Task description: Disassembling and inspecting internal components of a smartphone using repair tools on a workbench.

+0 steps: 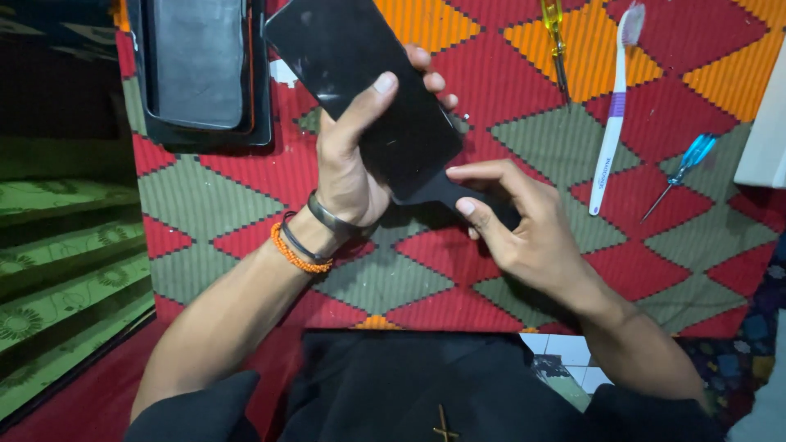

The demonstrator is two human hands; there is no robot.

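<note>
My left hand [352, 155] grips a black smartphone [360, 74] with a dark, glossy screen, thumb laid across its face and fingers wrapped behind. The phone tilts from upper left to lower right over a patterned mat. My right hand [524, 229] holds a thin black flat piece [442, 190] at the phone's lower corner, pinched between thumb and fingers. A metal bangle and orange beads circle my left wrist.
A black tray [147, 82] holding a dark slab lies at the upper left. On the red, green and orange woven mat [246, 196] lie a white toothbrush [614, 115], a yellow-handled screwdriver [555, 33] and a blue-handled screwdriver [684, 168]. A white object [765, 131] sits at the right edge.
</note>
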